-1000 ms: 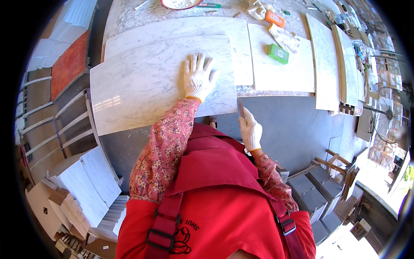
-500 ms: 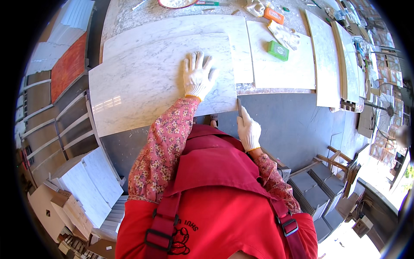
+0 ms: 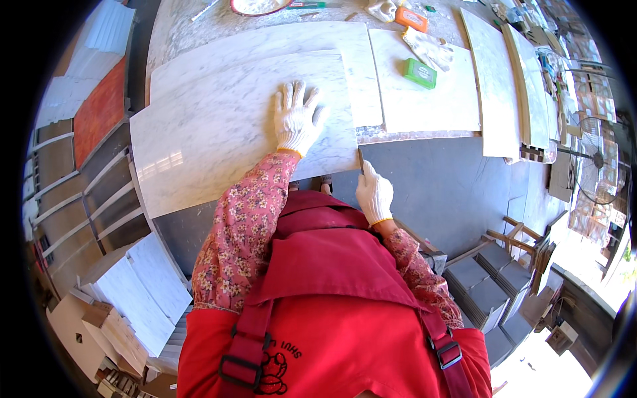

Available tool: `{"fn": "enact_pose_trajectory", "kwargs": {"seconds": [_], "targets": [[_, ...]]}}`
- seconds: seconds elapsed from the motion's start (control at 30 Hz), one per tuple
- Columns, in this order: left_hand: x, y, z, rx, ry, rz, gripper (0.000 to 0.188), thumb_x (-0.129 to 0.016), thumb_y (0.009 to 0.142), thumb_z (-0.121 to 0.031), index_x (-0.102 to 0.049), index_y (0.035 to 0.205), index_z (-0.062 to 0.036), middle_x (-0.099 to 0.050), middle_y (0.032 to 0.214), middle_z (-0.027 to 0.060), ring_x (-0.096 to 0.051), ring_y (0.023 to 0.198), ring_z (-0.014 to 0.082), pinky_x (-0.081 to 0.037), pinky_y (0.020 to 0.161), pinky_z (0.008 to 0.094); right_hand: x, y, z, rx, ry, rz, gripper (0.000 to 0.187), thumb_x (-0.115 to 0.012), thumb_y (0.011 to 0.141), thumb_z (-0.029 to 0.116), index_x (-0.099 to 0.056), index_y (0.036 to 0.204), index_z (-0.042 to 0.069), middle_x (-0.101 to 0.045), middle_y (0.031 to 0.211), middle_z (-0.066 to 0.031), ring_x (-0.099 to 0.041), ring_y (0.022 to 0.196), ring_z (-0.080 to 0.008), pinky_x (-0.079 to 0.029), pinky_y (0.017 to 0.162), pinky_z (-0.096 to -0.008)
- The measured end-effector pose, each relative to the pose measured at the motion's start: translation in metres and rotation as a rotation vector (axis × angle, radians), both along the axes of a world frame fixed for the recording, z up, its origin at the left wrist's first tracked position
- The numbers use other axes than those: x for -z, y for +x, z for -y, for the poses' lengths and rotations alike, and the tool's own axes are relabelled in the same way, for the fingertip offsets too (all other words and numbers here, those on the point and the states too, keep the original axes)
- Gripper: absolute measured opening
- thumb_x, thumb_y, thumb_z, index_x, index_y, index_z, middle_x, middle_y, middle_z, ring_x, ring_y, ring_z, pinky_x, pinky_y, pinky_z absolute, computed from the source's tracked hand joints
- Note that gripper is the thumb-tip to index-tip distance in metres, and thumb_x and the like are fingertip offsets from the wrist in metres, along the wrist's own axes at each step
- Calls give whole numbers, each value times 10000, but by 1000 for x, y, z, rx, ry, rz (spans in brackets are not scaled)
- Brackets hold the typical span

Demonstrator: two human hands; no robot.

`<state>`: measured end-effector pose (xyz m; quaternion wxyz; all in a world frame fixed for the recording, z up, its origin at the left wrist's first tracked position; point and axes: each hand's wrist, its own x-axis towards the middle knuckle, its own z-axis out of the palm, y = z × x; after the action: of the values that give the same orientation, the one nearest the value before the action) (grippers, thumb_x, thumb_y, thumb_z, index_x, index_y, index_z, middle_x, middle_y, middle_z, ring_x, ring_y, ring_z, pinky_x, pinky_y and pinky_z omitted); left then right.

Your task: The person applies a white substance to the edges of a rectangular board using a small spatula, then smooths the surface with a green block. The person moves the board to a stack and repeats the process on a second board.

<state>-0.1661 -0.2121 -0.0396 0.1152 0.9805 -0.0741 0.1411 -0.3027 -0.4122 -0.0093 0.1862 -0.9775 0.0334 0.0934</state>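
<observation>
My left hand (image 3: 296, 123), in a white knit glove, lies palm down with fingers spread on a polished white marble slab (image 3: 219, 119) with grey veins. The slab overlaps another white slab (image 3: 272, 38), and its near edge juts out past the worktable toward me. At the slab's near right corner, my right hand (image 3: 375, 194), also gloved, is closed around a thin, flat grey tool (image 3: 361, 158). The tool runs along the slab's right edge; its lower part is hidden in my grip.
A green box-shaped block (image 3: 420, 73), a spare glove (image 3: 431, 50) and an orange block (image 3: 411, 19) lie to the right. Several long slabs (image 3: 494, 86) stand beyond. Left is a metal rack (image 3: 109, 179); stacked grey tiles (image 3: 474, 278) sit low on the right.
The whole view has shifted slightly. My right hand has moved a little with the tool, which sits closer against the slab's edge. My left hand stays flat on the slab.
</observation>
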Motion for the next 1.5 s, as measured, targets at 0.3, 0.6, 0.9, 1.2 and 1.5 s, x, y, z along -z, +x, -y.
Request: {"fn": "enact_pose_trajectory", "kwargs": {"seconds": [0.3, 0.6, 0.9, 1.2, 1.5], "targets": [[-4, -1, 1, 24, 32, -3, 475, -574, 918, -454, -616, 1306, -184, -511, 1428, 158, -419, 1333, 393, -297, 1130, 527, 29, 11, -5, 34, -21, -31, 331, -572, 891, 167, -616, 1209, 83, -677, 817, -231, -667, 744, -424, -523, 656, -509], [-1, -4, -4, 34, -26, -9, 463, -575, 922, -463, -617, 1298, -197, -497, 1450, 153, -416, 1352, 408, -273, 1153, 518, 0, -7, 14, 183, 296, 7, 400, -588, 883, 188, -615, 1275, 112, -675, 821, -227, -667, 740, -414, -523, 677, -470], [1, -3, -3, 37, -17, 16, 484, -598, 903, -470, -622, 1300, -194, -495, 1440, 156, -428, 1323, 398, -302, 1128, 528, -6, -16, 11, 138, 257, -45, 420, -573, 888, 182, -600, 1302, 122, -678, 787, -188, -673, 723, -383, -526, 681, -439], [-1, -1, -2, 37, -7, 17, 482, -602, 902, -461, -624, 1299, -189, -508, 1424, 160, -446, 1311, 400, -316, 1119, 531, -1, -12, 10, 100, 216, -9, 361, -569, 883, 169, -624, 1232, 96, -653, 776, -221, -652, 725, -420, -512, 654, -468], [-3, -2, -1, 40, -17, 17, 462, -607, 900, -455, -632, 1278, -191, -514, 1417, 162, -446, 1308, 413, -319, 1115, 530, 15, -5, 2, 84, 181, 114, 313, -602, 867, 158, -641, 1170, 90, -646, 740, -244, -644, 671, -433, -516, 611, -505]]}}
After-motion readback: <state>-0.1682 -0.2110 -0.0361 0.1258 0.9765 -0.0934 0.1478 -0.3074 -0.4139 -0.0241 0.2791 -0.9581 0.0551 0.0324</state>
